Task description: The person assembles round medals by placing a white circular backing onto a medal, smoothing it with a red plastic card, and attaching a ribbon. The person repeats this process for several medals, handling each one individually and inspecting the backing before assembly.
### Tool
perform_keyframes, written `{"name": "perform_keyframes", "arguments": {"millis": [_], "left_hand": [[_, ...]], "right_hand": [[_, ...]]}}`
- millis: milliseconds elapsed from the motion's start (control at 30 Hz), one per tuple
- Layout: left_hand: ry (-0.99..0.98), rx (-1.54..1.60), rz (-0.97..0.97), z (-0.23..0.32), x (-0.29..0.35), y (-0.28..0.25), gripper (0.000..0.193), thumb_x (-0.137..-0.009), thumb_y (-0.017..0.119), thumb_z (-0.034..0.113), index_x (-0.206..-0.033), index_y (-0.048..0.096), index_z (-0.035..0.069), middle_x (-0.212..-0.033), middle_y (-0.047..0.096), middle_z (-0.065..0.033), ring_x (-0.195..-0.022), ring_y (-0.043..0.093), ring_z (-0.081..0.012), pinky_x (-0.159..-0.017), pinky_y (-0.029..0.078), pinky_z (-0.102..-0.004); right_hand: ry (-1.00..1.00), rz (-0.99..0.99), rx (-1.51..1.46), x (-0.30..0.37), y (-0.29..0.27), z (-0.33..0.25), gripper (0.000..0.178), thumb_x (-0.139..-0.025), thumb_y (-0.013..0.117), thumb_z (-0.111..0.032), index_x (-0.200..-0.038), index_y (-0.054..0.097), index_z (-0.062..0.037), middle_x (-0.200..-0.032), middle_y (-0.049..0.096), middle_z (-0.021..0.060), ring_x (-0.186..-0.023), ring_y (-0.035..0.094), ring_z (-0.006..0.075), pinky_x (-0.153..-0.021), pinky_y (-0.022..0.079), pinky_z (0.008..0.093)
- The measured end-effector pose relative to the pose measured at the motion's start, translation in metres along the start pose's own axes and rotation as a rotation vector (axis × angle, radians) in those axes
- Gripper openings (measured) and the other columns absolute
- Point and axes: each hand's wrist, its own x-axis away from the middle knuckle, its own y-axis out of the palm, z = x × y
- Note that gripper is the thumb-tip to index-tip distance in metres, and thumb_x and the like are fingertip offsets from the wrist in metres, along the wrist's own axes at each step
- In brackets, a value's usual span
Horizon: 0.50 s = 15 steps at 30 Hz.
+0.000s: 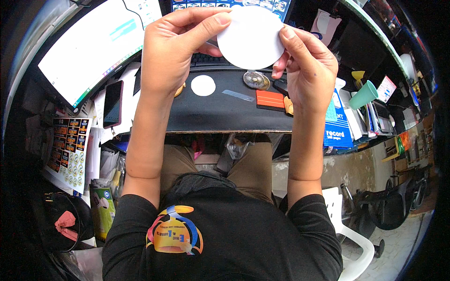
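The white disc (251, 38) is at the top centre of the frame, held up above the desk (220, 114). The left hand (169, 51) pinches its left edge between thumb and fingers; the right hand (311, 63) pinches its right edge in the same way. The disc looks thin, smooth and matt, like paper or card, so I judge it is light, and it may bend or crease if pressed hard. The rim is probably the best place for holding, with soft fingertips. Below it, near the centre, lie a smaller white circle (203, 85), flat and round, a shiny metal medal (256, 80) with raised pattern, and a narrow clear strip (238, 95), perhaps plastic.
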Motion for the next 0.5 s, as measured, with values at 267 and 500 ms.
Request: {"name": "perform_keyframes", "arguments": {"millis": [267, 500], "left_hand": [[0.006, 0.059, 0.0, 0.005, 0.003, 0.001, 0.019, -0.086, 0.072, 0.011, -0.101, 0.072, 0.0, -0.087, 0.072, -0.0084, -0.077, 0.068, -0.0107, -0.059, 0.057, -0.022], [0.056, -0.053, 0.081, 0.013, 0.014, 0.009, 0.018, -0.086, 0.071, 0.009, -0.101, 0.072, -0.001, -0.084, 0.071, -0.006, -0.073, 0.064, -0.0071, -0.061, 0.052, -0.0193]], "right_hand": [[-0.035, 0.006, 0.042, 0.005, 0.002, -0.002, 0.018, -0.087, 0.071, -0.01, -0.097, 0.07, 0.0054, -0.072, 0.067, 0.0096, -0.052, 0.06, 0.0108, -0.044, 0.049, 0.023], [-0.115, -0.011, 0.075, 0.012, 0.006, -0.003, 0.015, -0.088, 0.068, -0.006, -0.097, 0.07, 0.0063, -0.075, 0.067, 0.0102, -0.052, 0.058, 0.0109, -0.043, 0.046, 0.0229]]}}
